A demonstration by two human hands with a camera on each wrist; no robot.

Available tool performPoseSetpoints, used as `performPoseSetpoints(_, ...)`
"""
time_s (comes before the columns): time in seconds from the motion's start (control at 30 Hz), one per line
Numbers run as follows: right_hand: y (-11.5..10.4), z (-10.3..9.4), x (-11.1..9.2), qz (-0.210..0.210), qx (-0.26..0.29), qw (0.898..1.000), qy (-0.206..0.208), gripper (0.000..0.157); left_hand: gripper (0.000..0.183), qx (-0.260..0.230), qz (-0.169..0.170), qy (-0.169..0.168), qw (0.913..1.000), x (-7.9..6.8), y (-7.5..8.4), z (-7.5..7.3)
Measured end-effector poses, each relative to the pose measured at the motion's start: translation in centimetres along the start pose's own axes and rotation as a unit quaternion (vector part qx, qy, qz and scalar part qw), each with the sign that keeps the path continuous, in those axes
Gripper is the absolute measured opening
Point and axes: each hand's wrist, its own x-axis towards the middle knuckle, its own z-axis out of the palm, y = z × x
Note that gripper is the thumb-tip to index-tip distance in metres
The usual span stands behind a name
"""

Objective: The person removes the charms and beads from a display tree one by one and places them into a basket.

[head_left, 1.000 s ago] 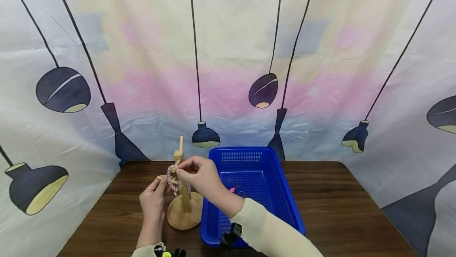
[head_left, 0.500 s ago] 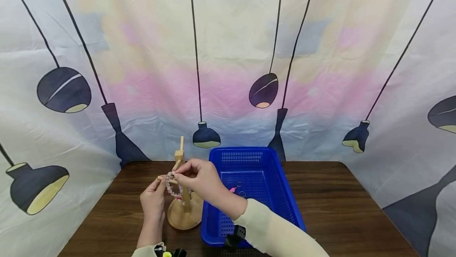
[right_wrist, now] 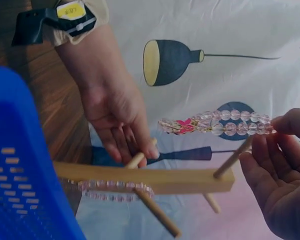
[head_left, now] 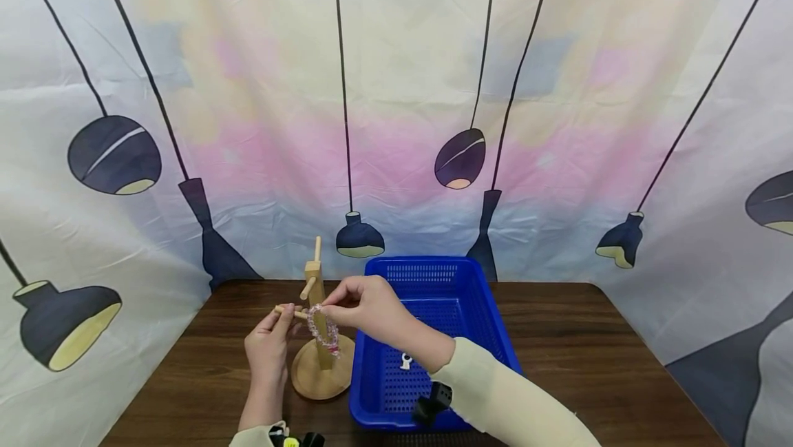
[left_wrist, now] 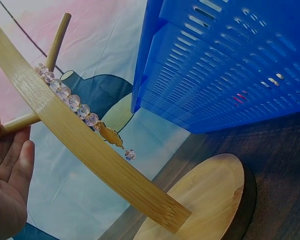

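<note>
My right hand (head_left: 372, 309) pinches the top of a pink beaded bracelet (right_wrist: 235, 128) between thumb and fingertip. The bracelet hangs as a loop with a bright pink butterfly-like charm (right_wrist: 184, 126) at its lower end, in front of the wooden stand's post (right_wrist: 185, 180). My left hand (head_left: 269, 344) pinches a lower peg (left_wrist: 19, 124) of that stand near its tip. Another pink beaded bracelet (left_wrist: 72, 101), with a gold charm and a single bead dangling, hangs on a peg on the far side of the post. The upper front peg (head_left: 308, 288) carries nothing.
A blue perforated basket (head_left: 504, 337) stands right beside the stand's round base (head_left: 303, 375), under my right forearm. A small white item (head_left: 405, 361) lies in it. The dark wooden table (head_left: 588, 350) ends at a printed cloth backdrop (head_left: 396, 89).
My right hand has carried the bracelet from beside the upper front peg slightly right and down, across the post. The left hand keeps its hold on the lower peg.
</note>
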Motion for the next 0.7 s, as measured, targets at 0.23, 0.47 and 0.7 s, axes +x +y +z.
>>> performPoseSetpoints(0.23,1.4,-1.6,-0.1,0.032,-0.024,0.999,-0.004,0.012,0.028,0.013,0.002,0.0,0.9999,0.0,-0.1,0.0)
performPoseSetpoints(0.47,3.8,-3.1,-0.2,0.063,-0.038,0.997,0.005,0.011,0.025,0.014,-0.003,0.001,0.9999,0.1,-0.1,0.1)
performPoseSetpoints(0.7,6.6,-4.2,0.3,0.09,-0.059,0.994,0.013,0.012,0.017,0.028,-0.007,0.005,0.9996,0.1,-0.1,0.0)
